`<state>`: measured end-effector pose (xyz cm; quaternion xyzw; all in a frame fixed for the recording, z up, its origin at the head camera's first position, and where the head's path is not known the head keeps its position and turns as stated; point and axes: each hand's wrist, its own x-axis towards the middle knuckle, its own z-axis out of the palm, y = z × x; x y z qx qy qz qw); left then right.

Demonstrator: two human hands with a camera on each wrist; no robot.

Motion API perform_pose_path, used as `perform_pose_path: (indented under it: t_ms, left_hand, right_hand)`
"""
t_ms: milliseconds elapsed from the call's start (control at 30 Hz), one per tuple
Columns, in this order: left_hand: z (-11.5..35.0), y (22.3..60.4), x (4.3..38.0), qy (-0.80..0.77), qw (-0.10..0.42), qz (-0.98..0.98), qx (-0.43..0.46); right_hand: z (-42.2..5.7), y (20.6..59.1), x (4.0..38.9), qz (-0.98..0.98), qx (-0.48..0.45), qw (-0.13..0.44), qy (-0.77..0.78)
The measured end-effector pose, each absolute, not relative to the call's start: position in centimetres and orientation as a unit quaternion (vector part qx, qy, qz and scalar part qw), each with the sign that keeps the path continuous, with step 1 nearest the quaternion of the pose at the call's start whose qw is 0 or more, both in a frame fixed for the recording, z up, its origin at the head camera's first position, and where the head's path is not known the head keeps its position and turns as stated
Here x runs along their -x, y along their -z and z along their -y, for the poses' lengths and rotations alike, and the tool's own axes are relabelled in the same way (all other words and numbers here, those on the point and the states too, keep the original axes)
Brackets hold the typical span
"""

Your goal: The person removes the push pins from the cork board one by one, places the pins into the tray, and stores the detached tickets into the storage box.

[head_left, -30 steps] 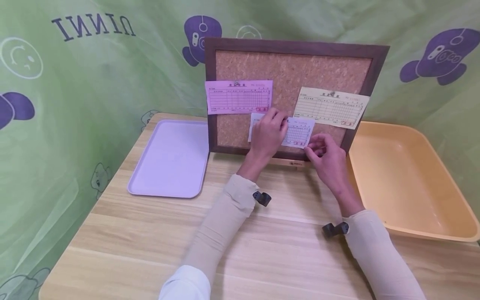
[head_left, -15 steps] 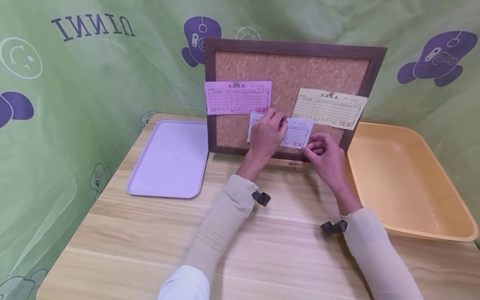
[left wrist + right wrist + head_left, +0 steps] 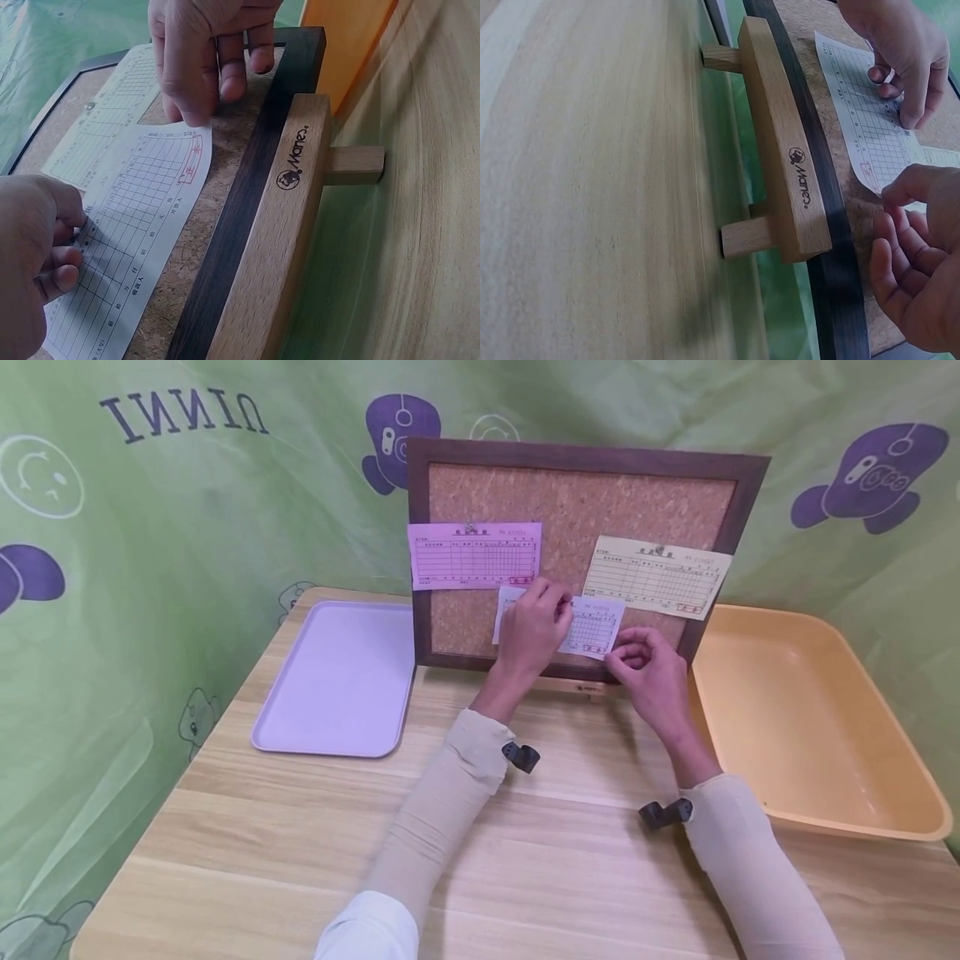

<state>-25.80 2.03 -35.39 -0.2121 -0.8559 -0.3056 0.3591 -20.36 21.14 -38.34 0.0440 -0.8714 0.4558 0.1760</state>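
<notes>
A white receipt slip (image 3: pixel 592 625) lies against a framed cork board (image 3: pixel 487 625) that leans upright on a wooden stand (image 3: pixel 274 232). My left hand (image 3: pixel 531 625) covers the slip's upper middle, its curled fingers pinching what looks like a small pushpin, mostly hidden by the fingertips. With thumb and forefinger, my right hand (image 3: pixel 652 672) pinches the slip's lower right corner, which bends slightly off the cork in the left wrist view. A pink receipt slip (image 3: pixel 476 560) hangs at upper left and a pale yellow one (image 3: pixel 652 578) at right, each with a pushpin at its top.
Left of the board a lilac tray (image 3: pixel 337 681) lies on the wooden table (image 3: pixel 300 835). A deep orange tray (image 3: pixel 817 727) stands at the right, partly behind the board's edge. A green printed cloth (image 3: pixel 225 510) hangs behind the table.
Both hands keep their places on the white receipt slip. The head view has shifted very slightly.
</notes>
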Motion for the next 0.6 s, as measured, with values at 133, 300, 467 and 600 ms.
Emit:
perform_pose_path:
  t_ms: [133,300,467,600]
  left_hand:
    - [-2.01,35.48,25.82,0.306,0.357,0.856,0.213]
    - [-2.01,35.55,25.89,0.31,0.357,0.855,0.213]
    - [-1.89,35.54,25.85,0.308,0.357,0.856,0.213]
    - [-1.83,35.49,25.87,0.308,0.358,0.855,0.215]
  right_hand:
    - [-21.06,38.32,20.38,0.874,-0.042,0.179,-0.45]
    - [-21.1,38.16,20.36,0.869,-0.043,0.171,-0.462]
    - [-21.19,38.07,20.44,0.865,-0.04,0.163,-0.472]
    - [-21.25,38.01,20.44,0.864,-0.033,0.162,-0.475]
